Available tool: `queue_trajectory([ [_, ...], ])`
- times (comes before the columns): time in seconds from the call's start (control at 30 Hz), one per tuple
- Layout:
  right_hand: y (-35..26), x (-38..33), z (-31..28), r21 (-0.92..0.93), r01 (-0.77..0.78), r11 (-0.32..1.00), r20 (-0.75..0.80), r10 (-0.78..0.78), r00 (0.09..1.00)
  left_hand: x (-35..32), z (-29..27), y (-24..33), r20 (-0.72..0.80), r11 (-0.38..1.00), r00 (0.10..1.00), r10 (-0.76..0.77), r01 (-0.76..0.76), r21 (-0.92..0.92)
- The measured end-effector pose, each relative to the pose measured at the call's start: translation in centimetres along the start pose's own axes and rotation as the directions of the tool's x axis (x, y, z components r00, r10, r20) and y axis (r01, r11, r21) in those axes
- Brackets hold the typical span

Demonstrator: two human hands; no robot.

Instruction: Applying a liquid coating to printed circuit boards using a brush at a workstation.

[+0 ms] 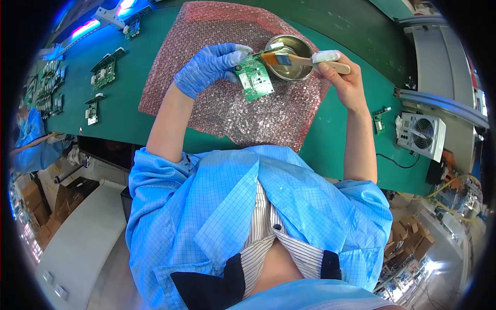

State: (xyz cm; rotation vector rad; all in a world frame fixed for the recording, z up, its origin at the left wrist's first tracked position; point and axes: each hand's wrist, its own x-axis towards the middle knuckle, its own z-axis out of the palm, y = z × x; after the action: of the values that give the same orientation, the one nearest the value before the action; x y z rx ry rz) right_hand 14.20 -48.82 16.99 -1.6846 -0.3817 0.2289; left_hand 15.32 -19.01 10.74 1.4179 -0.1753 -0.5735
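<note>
Pinching one end of a green circuit board [256, 81], the left hand [212, 67], in a blue glove, has its thumb and fingers close together. The right hand [343, 80] is bare, except for white covers [325, 56] on fingers, and it is closed around the wooden handle of a brush [306, 61]. The orange hairs of this brush are at the far right edge of the board; whether they touch it, I cannot tell surely. The board is held above a sheet of pink bubble wrap [201, 112]. Under the brush, on the same wrap, there is a round metal bowl [295, 78]. The wrap lies on a green table [134, 62]. To the left, more boards [105, 74] are on the table, and one smaller board [92, 111] lies nearer. To the right, beyond the right forearm, I see another small board [380, 124], and next to it a white box [436, 135] with a round fan [422, 133]. At the far left, a purple-blue lamp [85, 29] is shining.
</note>
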Motion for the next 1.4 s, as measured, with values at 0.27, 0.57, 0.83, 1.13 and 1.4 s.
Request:
queue_trajectory([
  [0.27, 0.4, 0.9, 1.5, -0.067, 0.006, 0.998, 0.120, 0.003, 0.993, 0.6, 0.4, -0.2, 0.009, 1.000, 1.000, -0.017, 0.017, -0.020],
  [0.57, 1.0, -0.9, 2.3, -0.043, -0.125, 0.991, 0.001, 0.126, 0.992, 0.6, 0.7, -0.5, -0.127, 0.996, 0.991, -0.041, 0.030, -0.088],
  [0.83, 0.6, -1.9, 2.8, -0.026, -0.002, 1.000, -0.084, 0.000, 0.996, 0.9, 1.1, -0.3, -0.218, 0.999, 0.975, -0.045, 0.038, -0.036],
  [1.13, 0.6, -0.9, 5.1, -0.393, 0.211, 0.895, 0.084, -0.194, 0.977, 0.4, 1.4, 0.1, -0.282, 0.999, 0.959, -0.027, 0.017, -0.038],
  [1.4, 0.6, -1.8, 2.7, -0.076, -0.001, 0.997, -0.102, -0.007, 0.995, 0.3, 1.3, 0.3, -0.253, 0.999, 0.967, -0.005, -0.007, -0.044],
])
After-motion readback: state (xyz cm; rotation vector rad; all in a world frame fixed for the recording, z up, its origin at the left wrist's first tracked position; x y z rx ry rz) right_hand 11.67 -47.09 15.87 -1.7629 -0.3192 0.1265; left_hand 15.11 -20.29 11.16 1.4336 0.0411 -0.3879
